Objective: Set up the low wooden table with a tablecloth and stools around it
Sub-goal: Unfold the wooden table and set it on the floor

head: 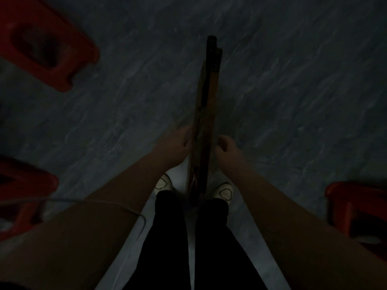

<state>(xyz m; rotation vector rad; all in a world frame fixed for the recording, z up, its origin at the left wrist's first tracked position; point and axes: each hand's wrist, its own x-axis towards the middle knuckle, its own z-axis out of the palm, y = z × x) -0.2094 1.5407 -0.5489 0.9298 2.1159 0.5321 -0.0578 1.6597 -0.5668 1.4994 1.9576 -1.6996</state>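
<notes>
The scene is very dark. A folded low wooden table point(206, 97) stands on its edge on the floor in front of my feet, its dark legs folded flat and pointing away from me. My left hand point(178, 146) presses against its left face with fingers wrapped on the edge. My right hand point(227, 148) is curled at its right side, touching the edge. No tablecloth is visible.
Red plastic stools stand around me: one at the upper left point(41, 45), one at the left point(23, 195), one at the right point(358, 210). A thin cord point(88, 200) crosses my left forearm. The floor point(293, 91) is grey marbled tile. My white shoes point(224, 191) flank the table.
</notes>
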